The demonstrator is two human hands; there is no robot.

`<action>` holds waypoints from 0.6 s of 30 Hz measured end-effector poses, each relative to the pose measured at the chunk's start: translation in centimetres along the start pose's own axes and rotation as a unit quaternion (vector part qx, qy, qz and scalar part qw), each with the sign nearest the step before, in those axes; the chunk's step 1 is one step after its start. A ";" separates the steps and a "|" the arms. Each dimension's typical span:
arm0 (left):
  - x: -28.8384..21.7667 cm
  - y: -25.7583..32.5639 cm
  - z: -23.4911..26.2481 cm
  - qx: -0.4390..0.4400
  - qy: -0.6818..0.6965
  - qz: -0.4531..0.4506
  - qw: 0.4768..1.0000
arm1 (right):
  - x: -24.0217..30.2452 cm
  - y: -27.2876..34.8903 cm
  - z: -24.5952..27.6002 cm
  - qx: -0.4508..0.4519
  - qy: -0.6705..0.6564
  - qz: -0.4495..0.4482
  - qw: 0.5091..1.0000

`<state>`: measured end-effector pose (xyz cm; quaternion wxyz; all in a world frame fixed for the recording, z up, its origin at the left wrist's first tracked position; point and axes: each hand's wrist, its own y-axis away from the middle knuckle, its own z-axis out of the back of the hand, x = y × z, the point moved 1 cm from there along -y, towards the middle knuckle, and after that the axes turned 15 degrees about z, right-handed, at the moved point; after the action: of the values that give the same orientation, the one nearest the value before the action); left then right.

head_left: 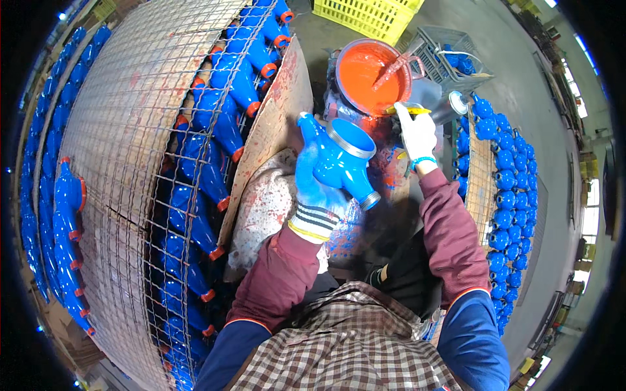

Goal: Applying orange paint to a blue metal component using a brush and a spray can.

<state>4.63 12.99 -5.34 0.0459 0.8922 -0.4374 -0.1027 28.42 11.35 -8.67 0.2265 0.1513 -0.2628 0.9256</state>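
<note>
While the left hand (321, 203) grips the blue pipe part (340, 167), maybe so its ends stick out free, the right hand (418, 135) pinches a yellow tool (420, 111), the orange paint tub (338, 77) just ahead and left.

Left hand (319, 192): blue-stained glove, dark-striped white cuff, yellow edge. Part (338, 166) in it: glossy blue. Right hand (418, 133): white glove, turquoise wristband (422, 161). Far bucket (409, 83): purplish rim, orange-red paint (360, 65). Left-side parts (207, 166): blue, red-orange ends. Right-side stack (504, 201): blue. Far crate (365, 19): yellow. Sleeves (274, 277): maroon, then blue. Near garment (345, 342): brown-white check.
</note>
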 end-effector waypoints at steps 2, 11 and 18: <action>-0.2 0.3 -0.5 0.039 0.018 0.082 0.996 | 0.1 0.7 1.4 0.021 -0.157 -0.075 0.985; 2.3 5.9 -1.6 0.001 -0.262 -0.005 0.965 | 3.9 10.9 13.8 -0.179 -0.642 -0.266 0.696; 6.4 10.3 -3.4 0.117 -0.738 -0.328 0.577 | 8.2 12.4 21.6 -0.093 -0.365 -0.053 0.925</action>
<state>1.25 1.60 -1.18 -0.4347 0.5882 -0.0058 -0.6819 18.73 -7.32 7.03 0.1767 0.4707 -0.4042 0.7641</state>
